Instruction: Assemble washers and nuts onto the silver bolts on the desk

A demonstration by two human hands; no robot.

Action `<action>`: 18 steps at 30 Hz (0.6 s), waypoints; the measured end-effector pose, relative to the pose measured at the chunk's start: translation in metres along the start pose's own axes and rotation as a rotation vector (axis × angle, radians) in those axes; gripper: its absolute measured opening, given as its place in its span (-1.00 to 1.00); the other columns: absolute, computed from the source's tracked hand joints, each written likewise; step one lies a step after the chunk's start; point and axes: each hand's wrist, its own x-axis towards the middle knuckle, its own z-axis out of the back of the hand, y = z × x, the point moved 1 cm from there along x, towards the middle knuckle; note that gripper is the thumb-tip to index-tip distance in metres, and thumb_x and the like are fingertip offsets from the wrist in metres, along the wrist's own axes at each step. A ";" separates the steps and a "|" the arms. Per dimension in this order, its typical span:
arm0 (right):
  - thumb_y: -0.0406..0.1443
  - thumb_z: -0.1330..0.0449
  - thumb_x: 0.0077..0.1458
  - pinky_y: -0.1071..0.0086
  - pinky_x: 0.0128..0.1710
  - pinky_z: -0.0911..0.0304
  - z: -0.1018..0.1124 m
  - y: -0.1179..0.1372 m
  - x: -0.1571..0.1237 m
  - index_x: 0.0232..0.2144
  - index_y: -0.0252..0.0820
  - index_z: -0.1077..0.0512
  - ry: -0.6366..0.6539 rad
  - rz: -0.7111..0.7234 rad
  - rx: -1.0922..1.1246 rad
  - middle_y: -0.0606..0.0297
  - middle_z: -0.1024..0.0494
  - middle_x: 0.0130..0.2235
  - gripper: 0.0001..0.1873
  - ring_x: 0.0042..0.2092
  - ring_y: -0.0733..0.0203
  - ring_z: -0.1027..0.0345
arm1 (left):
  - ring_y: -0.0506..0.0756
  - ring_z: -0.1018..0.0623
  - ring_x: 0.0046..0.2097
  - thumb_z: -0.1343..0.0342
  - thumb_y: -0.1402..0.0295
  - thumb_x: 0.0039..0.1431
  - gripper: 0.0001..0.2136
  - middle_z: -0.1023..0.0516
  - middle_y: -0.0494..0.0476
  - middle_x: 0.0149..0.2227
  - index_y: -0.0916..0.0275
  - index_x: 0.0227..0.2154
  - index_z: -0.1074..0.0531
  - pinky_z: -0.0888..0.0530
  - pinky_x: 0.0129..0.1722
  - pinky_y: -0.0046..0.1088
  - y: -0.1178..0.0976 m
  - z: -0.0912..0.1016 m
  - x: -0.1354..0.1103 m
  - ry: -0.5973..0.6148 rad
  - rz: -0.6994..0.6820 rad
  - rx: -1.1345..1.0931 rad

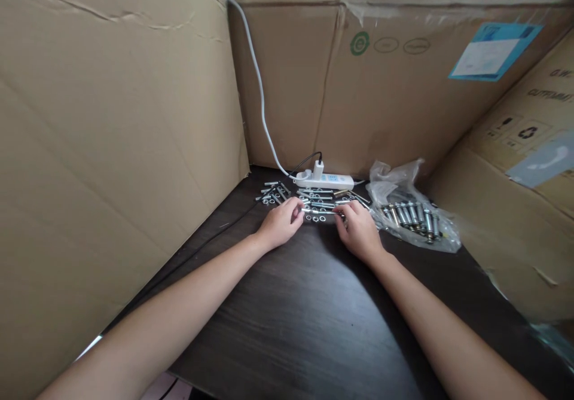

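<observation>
Both my arms reach forward over a dark wooden table [287, 304]. My left hand [280, 225] and my right hand [359, 229] pinch the two ends of one long metal bolt [319, 211] that lies level between them. Behind the bolt lies a loose spread of several more bolts and sleeves [314, 197]. A few small washers and nuts [316, 217] sit just under the held bolt. Fingers of both hands are curled.
A clear plastic bag [412, 214] with several assembled bolts lies right of my right hand. A white power strip [325, 180] with a plugged charger and a white cable [258, 83] sits at the back. Cardboard boxes [112, 149] wall in the table on the left, back and right.
</observation>
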 end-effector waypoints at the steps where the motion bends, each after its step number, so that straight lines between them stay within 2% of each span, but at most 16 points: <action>1: -0.30 0.01 0.18 0.27 -0.23 -0.19 0.001 0.002 -0.001 -0.23 -0.20 -0.36 -0.015 -0.015 0.051 0.12 -0.37 -0.24 -0.82 -0.22 0.08 -0.28 | -0.02 -0.38 -0.39 0.07 0.37 0.20 -0.88 -0.37 0.00 -0.39 0.22 -0.23 -0.30 -0.29 -0.39 -0.52 -0.002 0.001 -0.001 -0.017 -0.013 -0.042; 5: -0.27 0.02 0.20 0.35 -0.34 -0.21 0.003 0.013 -0.004 -0.20 -0.17 -0.33 -0.021 -0.060 0.231 0.18 -0.34 -0.27 -0.82 -0.34 0.18 -0.27 | -0.02 -0.38 -0.37 0.07 0.35 0.21 -0.88 -0.37 0.00 -0.38 0.22 -0.23 -0.29 -0.30 -0.37 -0.52 -0.011 0.003 -0.006 -0.030 -0.076 -0.129; 10: -0.26 0.03 0.20 0.35 -0.40 -0.18 0.001 0.026 -0.006 -0.20 -0.16 -0.29 -0.002 -0.082 0.367 0.27 -0.30 -0.39 -0.83 -0.41 0.21 -0.22 | -0.01 -0.41 -0.34 0.06 0.32 0.23 -0.86 -0.40 0.04 -0.35 0.23 -0.20 -0.30 -0.34 -0.33 -0.51 -0.020 0.006 -0.010 -0.031 -0.108 -0.169; 14: -0.25 0.03 0.19 0.37 -0.44 -0.16 -0.001 0.032 -0.007 -0.20 -0.13 -0.25 0.085 -0.162 0.526 0.37 -0.27 -0.48 -0.85 -0.47 0.24 -0.18 | 0.01 -0.43 -0.32 0.07 0.30 0.24 -0.83 -0.43 0.06 -0.33 0.23 -0.17 -0.31 -0.36 -0.30 -0.49 -0.022 0.007 -0.011 -0.043 -0.123 -0.174; 18: -0.26 0.00 0.17 0.41 -0.45 -0.16 -0.002 0.041 -0.009 -0.22 -0.13 -0.21 0.157 -0.189 0.720 0.41 -0.27 -0.48 -0.87 -0.47 0.27 -0.20 | 0.01 -0.43 -0.32 0.06 0.32 0.23 -0.85 -0.44 0.06 -0.31 0.22 -0.19 -0.30 -0.36 -0.28 -0.49 -0.024 0.005 -0.012 -0.015 -0.146 -0.179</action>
